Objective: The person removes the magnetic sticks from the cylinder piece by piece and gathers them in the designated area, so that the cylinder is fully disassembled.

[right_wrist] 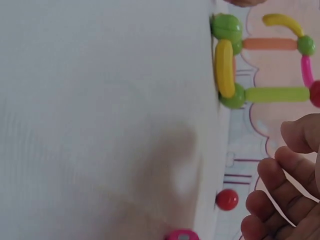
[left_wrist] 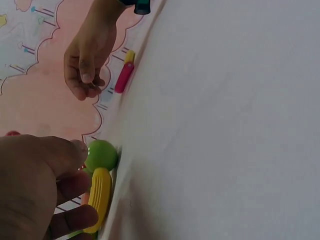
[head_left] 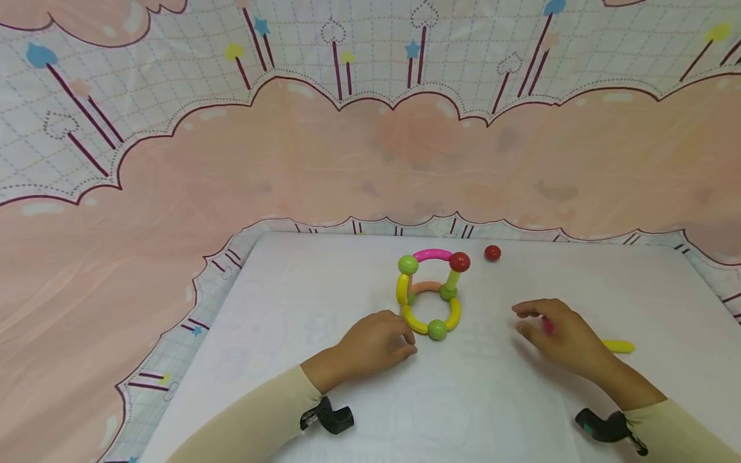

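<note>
A small frame of green and red balls joined by straight and curved rods stands on the white table. Its base ring has yellow curved rods, an orange curved rod and a green ball in front. A light green rod rises to a red ball, and a pink curved rod runs along the top. My left hand is at the frame's front left, fingers loosely bent beside the yellow rod. My right hand hovers to the right, fingers loosely curved, nothing in them.
A loose red ball lies behind and right of the frame. Partly hidden by my right hand are a pink piece and a yellow rod. A patterned cloth hangs behind the table.
</note>
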The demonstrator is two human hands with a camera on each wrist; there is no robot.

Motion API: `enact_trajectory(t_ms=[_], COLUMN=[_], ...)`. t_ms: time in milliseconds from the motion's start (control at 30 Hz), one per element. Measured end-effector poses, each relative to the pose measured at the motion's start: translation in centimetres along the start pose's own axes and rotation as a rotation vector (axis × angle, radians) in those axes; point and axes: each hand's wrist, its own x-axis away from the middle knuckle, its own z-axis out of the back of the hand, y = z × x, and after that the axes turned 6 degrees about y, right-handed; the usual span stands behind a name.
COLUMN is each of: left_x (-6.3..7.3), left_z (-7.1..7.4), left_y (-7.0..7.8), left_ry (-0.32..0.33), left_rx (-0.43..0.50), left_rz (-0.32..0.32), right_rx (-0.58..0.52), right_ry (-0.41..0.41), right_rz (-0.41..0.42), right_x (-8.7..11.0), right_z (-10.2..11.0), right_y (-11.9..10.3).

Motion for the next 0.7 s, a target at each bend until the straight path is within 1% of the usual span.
enact_trajectory(t_ms=[200, 333, 400, 467, 600, 700], left_x=[0.2, 0.0, -0.2, -0.3, -0.7, -1.0], left_z=[0.3, 0.3, 0.3, 0.2, -0.1, -0.3], left_y=[-2.3, -3.6, -3.9, -4.1, -4.3, -4.4], left_ry=[0.039, 0.064, 0.078, 0.089, 0.105, 0.111], left_rx=[0.075, 0.061, 0.058, 0.053, 0.058, 0.071], left_rz=[0.105, 0.183, 0.227, 0.257, 0.296, 0.31], right_rx=[0.024, 0.036, 0.034, 0.031, 0.033, 0.044], right_ry=[-0.051, -0.072, -0.086, -0.102, -0.141, -0.164], right_rz=[-0.031, -0.035, -0.036, -0.03, -0.042, -0.059], right_x=[-0.5, -0.7, -0.8, -1.0, -1.3, -1.6], right_z=[-1.2, -1.9, -2.3, -2.7, -3.3, -3.7], right_y=[-0.9, -1.4, -1.6, -1.9, -2.5, -2.9])
